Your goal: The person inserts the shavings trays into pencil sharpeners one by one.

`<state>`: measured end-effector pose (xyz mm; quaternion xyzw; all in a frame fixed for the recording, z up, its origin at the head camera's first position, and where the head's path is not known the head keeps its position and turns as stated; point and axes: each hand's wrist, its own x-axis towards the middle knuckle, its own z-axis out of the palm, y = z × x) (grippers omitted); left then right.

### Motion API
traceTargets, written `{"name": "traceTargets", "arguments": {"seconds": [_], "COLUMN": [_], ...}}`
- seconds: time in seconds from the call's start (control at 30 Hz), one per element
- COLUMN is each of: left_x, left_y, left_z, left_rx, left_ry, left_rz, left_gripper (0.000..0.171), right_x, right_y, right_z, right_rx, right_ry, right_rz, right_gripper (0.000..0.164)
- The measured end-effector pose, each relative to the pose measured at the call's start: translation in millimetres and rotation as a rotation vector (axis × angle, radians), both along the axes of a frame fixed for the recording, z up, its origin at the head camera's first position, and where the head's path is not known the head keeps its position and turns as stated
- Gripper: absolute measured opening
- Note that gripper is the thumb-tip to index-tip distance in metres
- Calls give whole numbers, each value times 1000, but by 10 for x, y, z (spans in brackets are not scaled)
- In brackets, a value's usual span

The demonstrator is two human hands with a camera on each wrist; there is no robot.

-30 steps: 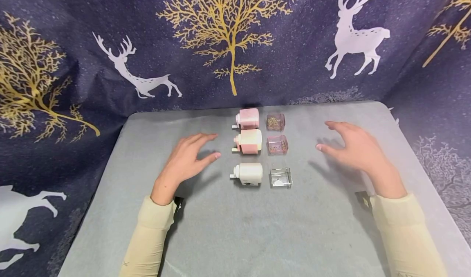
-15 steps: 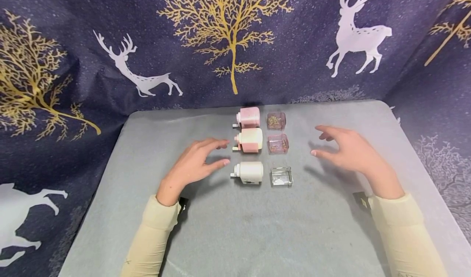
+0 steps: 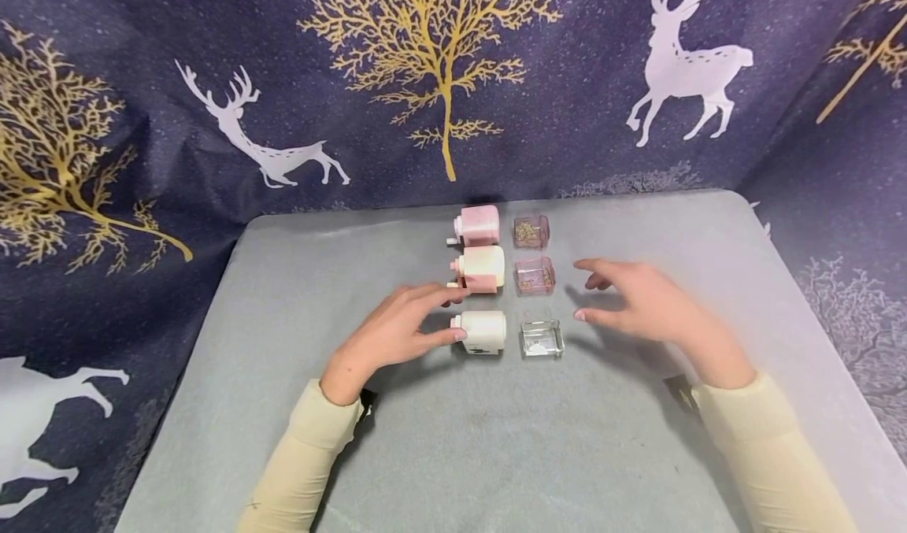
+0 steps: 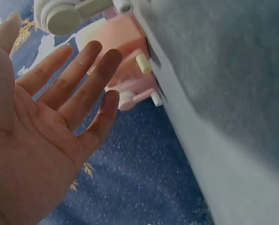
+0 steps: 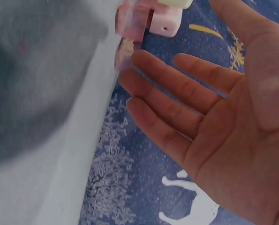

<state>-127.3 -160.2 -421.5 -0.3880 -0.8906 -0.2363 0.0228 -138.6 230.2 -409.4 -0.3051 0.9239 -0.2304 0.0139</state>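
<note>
Three hand-crank pencil sharpeners form a column on the table: a pink one (image 3: pixel 480 225) at the back, a cream-and-pink one (image 3: pixel 485 268) in the middle, a white one (image 3: pixel 485 331) in front. My left hand (image 3: pixel 397 324) is at the crank side of the white sharpener, fingers extended and holding nothing. Its thumb and fingertips overlap the white and middle sharpeners in the head view; contact cannot be told. To the right of the trays, my right hand (image 3: pixel 648 305) hovers with fingers spread and nothing in it. The left wrist view shows the cranks beyond my left fingers (image 4: pixel 90 89).
Beside each sharpener sits a see-through shavings tray: a dark pinkish one (image 3: pixel 531 232) with shavings, a pink one (image 3: pixel 534 276) with a few bits, and a clear one (image 3: pixel 542 339). The grey table (image 3: pixel 510 454) ends at a dark blue cloth (image 3: pixel 567 123) behind.
My left hand has moved right, up to the white and middle sharpeners. My right hand has moved left, closer to the trays. The sharpeners and trays have stayed in place.
</note>
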Motion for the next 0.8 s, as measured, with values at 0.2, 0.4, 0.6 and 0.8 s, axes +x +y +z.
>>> {"name": "traceTargets", "arguments": {"seconds": [0.2,0.4,0.6,0.8], "left_x": [17,25,35,47], "left_y": [68,125,156,171], "left_z": [-47,-83,-97,-105], "left_rx": [-31,-23,-18,-1], "left_ry": [10,-6,-7,7], "left_rz": [-16,-54,-69,-80], "left_gripper": [65,63,61,60], "right_x": [21,56,84,97], "right_y": [-90,-175,-239,-286], "right_z": [-59,-96,-130,-157], "right_rx": [-7,18,33,32], "right_ry": [28,-14,-58,-83], "right_rz": [82,137,158,190], "right_gripper": [74,68,72,71]}}
